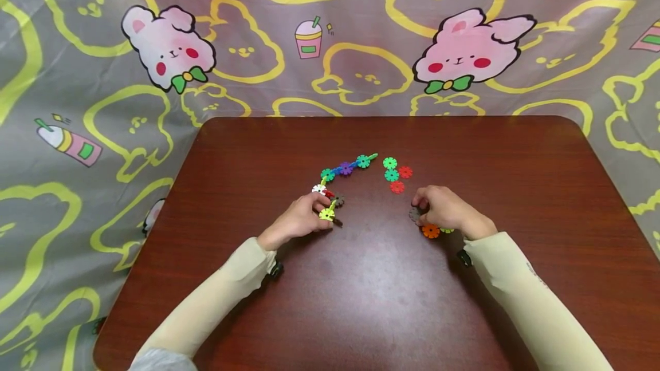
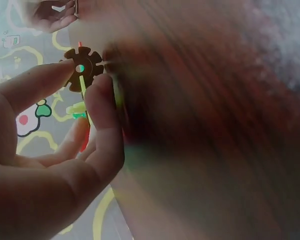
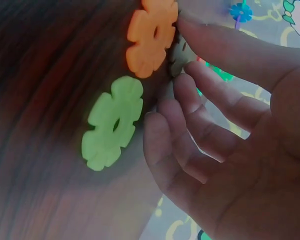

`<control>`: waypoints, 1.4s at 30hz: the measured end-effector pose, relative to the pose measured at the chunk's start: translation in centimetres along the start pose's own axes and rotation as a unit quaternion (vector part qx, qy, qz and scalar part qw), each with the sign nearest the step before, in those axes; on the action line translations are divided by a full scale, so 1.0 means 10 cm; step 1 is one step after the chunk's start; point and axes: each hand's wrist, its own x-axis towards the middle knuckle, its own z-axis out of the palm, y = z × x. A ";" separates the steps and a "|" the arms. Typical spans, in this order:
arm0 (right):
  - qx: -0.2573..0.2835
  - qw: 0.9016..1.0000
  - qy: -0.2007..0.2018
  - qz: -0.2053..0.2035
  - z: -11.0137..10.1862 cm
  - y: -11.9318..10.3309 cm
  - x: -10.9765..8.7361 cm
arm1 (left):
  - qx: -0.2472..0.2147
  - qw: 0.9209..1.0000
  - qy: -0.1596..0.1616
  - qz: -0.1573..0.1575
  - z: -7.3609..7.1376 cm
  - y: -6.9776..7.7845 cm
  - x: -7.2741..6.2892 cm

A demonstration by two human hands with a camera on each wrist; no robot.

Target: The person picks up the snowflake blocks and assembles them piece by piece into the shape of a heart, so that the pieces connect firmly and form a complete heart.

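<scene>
My left hand (image 1: 299, 216) pinches the near end of a chain of interlocking snowflake discs between thumb and fingers. A dark brown disc (image 2: 70, 86) of that chain shows at the fingertips in the left wrist view, beside a yellow disc (image 1: 326, 214). From there the chain curves up and right through a white disc (image 1: 318, 189), a purple disc (image 1: 346, 168) and a teal disc (image 1: 363, 161). Further right, my right hand (image 1: 448, 210) pinches a grey disc (image 3: 181, 59) by its edge. Just beside those fingers lie an orange disc (image 1: 431, 231) and a yellow-green disc (image 3: 112, 125).
Beyond the right hand lie loose discs: a light green disc (image 1: 389, 162), a green disc (image 1: 392, 175) and two red discs (image 1: 397, 187). The brown wooden table (image 1: 371, 291) meets a patterned cloth (image 1: 361, 27) at its back edge.
</scene>
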 end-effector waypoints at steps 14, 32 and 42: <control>0.031 0.999 0.031 0.008 0.06 -0.05 0.06 | 0.120 0.980 0.030 0.154 0.04 0.02 -0.07; 0.449 0.892 -0.017 0.061 0.53 -0.56 0.29 | 0.243 0.957 0.048 0.150 0.13 0.15 -0.10; 0.490 0.868 -0.024 0.076 0.67 -0.73 0.35 | 0.245 0.957 0.054 0.148 0.16 0.18 -0.09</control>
